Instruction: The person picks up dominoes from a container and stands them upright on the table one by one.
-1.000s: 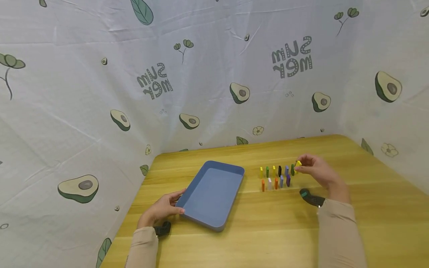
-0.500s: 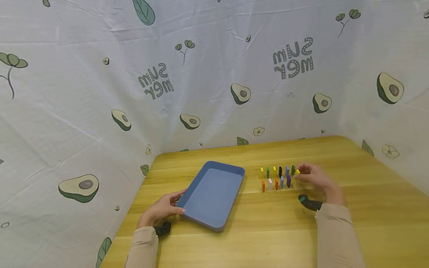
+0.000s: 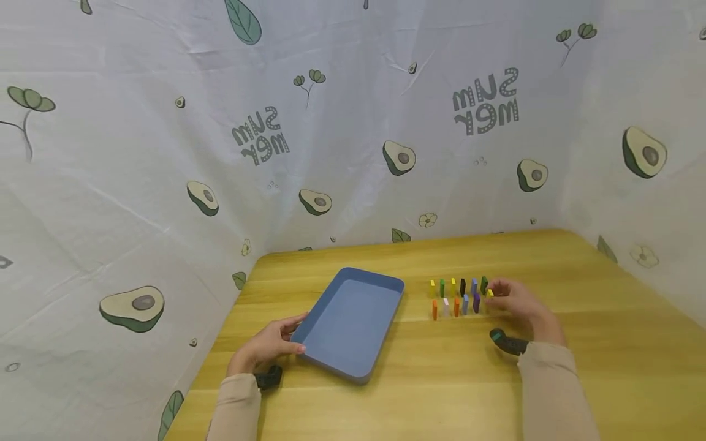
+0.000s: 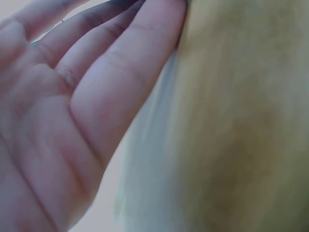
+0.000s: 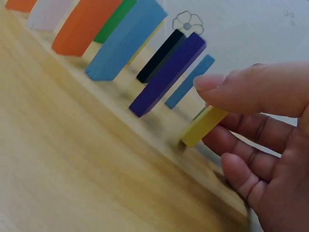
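My right hand [image 3: 518, 303] pinches a yellow domino [image 5: 205, 126] between thumb and fingers at the right end of the front row, low at the table. Beside it in that row stands a purple domino [image 3: 476, 302], then a blue [image 3: 466, 304], an orange [image 3: 456, 306], a pale pink [image 3: 445, 307] and another orange domino [image 3: 434, 310]. Behind runs a second upright row, from a yellow domino [image 3: 432, 288] to a green one [image 3: 483, 284]. My left hand [image 3: 267, 344] holds the near left corner of a blue tray [image 3: 347, 331], thumb at the rim; its fingertips are partly hidden.
The wooden table [image 3: 436, 373] carries the tray on the left and the dominoes on the right. A white printed curtain [image 3: 342, 122] hangs behind and along both sides. Dark wrist devices sit on both arms; the right one [image 3: 508, 342] hangs close to the table.
My right hand has brought the yellow domino down and toward me, from the back row's end to the front row's end beside the purple one. My left hand stays at the tray.
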`<state>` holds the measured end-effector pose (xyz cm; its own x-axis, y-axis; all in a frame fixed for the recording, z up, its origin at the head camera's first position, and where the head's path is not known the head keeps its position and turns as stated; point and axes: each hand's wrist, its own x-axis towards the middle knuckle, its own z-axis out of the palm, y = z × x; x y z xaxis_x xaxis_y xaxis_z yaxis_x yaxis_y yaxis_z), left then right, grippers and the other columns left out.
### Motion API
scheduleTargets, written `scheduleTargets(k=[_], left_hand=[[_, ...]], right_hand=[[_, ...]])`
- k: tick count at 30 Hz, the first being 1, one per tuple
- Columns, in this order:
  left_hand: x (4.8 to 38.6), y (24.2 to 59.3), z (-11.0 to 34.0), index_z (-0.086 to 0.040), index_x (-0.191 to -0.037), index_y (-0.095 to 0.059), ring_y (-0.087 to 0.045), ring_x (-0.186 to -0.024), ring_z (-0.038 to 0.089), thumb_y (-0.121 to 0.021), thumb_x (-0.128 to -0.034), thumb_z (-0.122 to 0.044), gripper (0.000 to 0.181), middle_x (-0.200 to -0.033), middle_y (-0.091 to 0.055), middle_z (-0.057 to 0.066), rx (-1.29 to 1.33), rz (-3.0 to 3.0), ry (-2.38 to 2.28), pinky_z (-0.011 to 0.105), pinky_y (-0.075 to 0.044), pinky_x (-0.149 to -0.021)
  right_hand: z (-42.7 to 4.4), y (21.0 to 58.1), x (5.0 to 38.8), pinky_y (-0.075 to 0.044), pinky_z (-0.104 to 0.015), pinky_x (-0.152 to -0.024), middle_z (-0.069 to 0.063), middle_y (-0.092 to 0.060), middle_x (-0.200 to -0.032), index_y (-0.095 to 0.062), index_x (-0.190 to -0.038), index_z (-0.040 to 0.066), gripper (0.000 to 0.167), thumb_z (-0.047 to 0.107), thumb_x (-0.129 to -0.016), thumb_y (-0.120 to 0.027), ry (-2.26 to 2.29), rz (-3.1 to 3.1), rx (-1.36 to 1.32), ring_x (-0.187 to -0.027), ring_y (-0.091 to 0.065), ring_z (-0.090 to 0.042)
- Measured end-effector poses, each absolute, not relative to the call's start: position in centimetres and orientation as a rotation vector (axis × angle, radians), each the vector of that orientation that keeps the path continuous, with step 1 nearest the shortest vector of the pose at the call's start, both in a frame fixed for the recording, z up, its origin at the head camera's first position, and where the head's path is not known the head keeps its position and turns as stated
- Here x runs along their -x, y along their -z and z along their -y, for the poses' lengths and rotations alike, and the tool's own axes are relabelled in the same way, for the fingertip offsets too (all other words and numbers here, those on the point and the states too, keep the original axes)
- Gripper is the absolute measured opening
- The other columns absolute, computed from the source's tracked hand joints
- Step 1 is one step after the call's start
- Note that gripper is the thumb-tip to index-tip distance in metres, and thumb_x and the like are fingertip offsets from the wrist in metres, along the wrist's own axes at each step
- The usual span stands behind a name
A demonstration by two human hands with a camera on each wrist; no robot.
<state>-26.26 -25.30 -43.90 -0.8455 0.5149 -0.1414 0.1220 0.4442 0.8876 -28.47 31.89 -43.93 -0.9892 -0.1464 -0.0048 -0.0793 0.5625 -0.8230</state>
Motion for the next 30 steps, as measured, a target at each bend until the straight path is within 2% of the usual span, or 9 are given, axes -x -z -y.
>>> scheduleTargets(k=[5, 16, 23, 30], left_hand=[[26.23, 43.98, 25.2, -0.007, -0.158, -0.03, -0.022, -0.149, 0.049, -0.077, -0.0893, -0.019, 0.084, -0.164, -0.023, 0.022, -0.526, -2.294, -1.381, 0.055, -0.038, -0.113], [26.25, 44.04, 25.52, -0.007, -0.158, -0.029, -0.024, -0.149, 0.047, -0.076, -0.0895, -0.02, 0.084, -0.164, -0.023, 0.023, -0.542, -2.298, -1.371, 0.055, -0.038, -0.113], [26.06, 43.96, 25.47, -0.008, -0.158, -0.029, -0.025, -0.148, 0.049, -0.077, -0.0887, -0.022, 0.086, -0.163, -0.024, 0.025, -0.527, -2.3, -1.376, 0.054, -0.041, -0.112], [26.25, 43.89, 25.48, -0.008, -0.158, -0.028, -0.021, -0.149, 0.05, -0.077, -0.0889, -0.024, 0.086, -0.164, -0.021, 0.024, -0.534, -2.289, -1.369, 0.056, -0.037, -0.114]], right_hand=[[-31.6, 44.37, 28.25, -0.046, -0.027, -0.073, -0.008, -0.057, -0.1, -0.051, -0.111, -0.006, 0.031, 0.012, -0.094, -0.07, 1.428, -2.708, 0.18, -0.089, -0.049, -0.014], [-31.04, 44.04, 28.27, -0.044, -0.032, -0.08, -0.016, -0.061, -0.107, -0.053, -0.111, -0.007, 0.03, 0.011, -0.093, -0.07, 1.365, -2.739, 0.196, -0.098, -0.053, -0.023], [-31.04, 44.11, 28.55, -0.043, -0.031, -0.079, -0.014, -0.061, -0.104, -0.053, -0.11, -0.007, 0.028, 0.008, -0.092, -0.07, 1.362, -2.752, 0.201, -0.094, -0.051, -0.019], [-31.19, 44.17, 28.44, -0.044, -0.03, -0.076, -0.014, -0.061, -0.102, -0.054, -0.109, -0.008, 0.029, 0.007, -0.091, -0.07, 1.347, -2.779, 0.211, -0.091, -0.051, -0.018]])
